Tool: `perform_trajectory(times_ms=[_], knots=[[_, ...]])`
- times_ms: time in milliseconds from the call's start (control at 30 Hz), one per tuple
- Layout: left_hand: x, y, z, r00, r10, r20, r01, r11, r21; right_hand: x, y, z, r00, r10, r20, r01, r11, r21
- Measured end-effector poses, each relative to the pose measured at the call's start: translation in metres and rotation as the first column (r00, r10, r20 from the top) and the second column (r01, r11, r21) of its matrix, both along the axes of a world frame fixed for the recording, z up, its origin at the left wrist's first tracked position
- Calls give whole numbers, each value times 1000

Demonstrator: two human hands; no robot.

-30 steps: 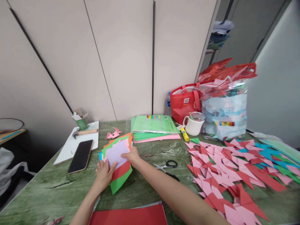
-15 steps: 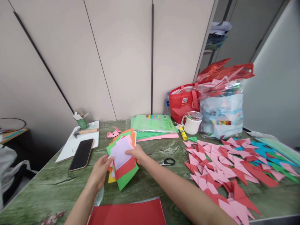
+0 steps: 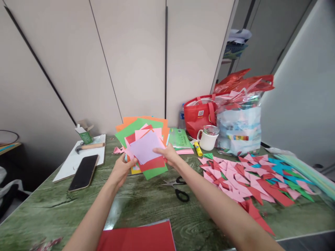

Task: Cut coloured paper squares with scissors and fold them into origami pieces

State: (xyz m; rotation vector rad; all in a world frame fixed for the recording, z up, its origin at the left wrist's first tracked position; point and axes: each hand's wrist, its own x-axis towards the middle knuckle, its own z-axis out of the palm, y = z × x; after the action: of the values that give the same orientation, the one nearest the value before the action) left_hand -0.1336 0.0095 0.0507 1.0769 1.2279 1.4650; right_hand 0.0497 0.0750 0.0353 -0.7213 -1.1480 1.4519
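Between my two hands is a loose, fanned stack of coloured paper sheets (image 3: 146, 148), raised above the table. A lilac square lies on top, with red, green, pink and orange sheets showing behind it. My left hand (image 3: 123, 169) pinches the lower left edge, thumb in front. On the right edge, my right hand (image 3: 169, 154) grips the stack with its thumb over the lilac sheet. Black-handled scissors (image 3: 180, 190) lie on the table below my right hand. Red paper (image 3: 138, 238) rests at the near edge, between my forearms.
Folded pink, red, green and blue paper pieces (image 3: 243, 177) spread over the right side. Behind them stand a white mug (image 3: 208, 139), a red bag (image 3: 197, 120) and a full plastic bag (image 3: 239, 129). A glue stick (image 3: 198, 149), phone (image 3: 84, 172) and hammer (image 3: 90, 147) lie around.
Both hands have lifted the paper stack up and to the right, and it now faces me more and is fanned wider. More of the scissors shows. The camera view has shifted slightly.
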Motion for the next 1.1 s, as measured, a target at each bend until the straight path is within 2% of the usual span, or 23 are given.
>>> perform_trajectory(times_ms=[100,200,333,500,600,733,867,967,1100], knots=[[18,17,6,993,106,-52,-103,993,65,10,4,5,999,-31,23,28,995,96],[34,24,-6,976,195,-98,-185,978,99,22,6,-4,994,-96,58,85,982,171],[46,19,-32,961,199,-194,-180,977,111,35,6,-24,979,-176,104,149,963,226],[47,17,-45,949,198,-246,-168,976,136,41,3,-38,982,-97,162,56,969,241],[46,16,-46,952,169,-256,-130,978,163,41,1,-42,982,-68,175,22,968,251],[48,13,-45,947,128,-295,-92,987,131,39,-1,-45,979,-83,184,32,965,261],[49,20,-34,936,157,-316,-120,984,131,38,3,-33,976,-119,185,65,959,275],[46,28,-22,929,179,-324,-134,979,156,43,11,-19,974,-95,204,33,957,287],[45,28,-27,940,140,-311,-98,985,145,51,12,-20,971,-51,235,-20,957,291]])
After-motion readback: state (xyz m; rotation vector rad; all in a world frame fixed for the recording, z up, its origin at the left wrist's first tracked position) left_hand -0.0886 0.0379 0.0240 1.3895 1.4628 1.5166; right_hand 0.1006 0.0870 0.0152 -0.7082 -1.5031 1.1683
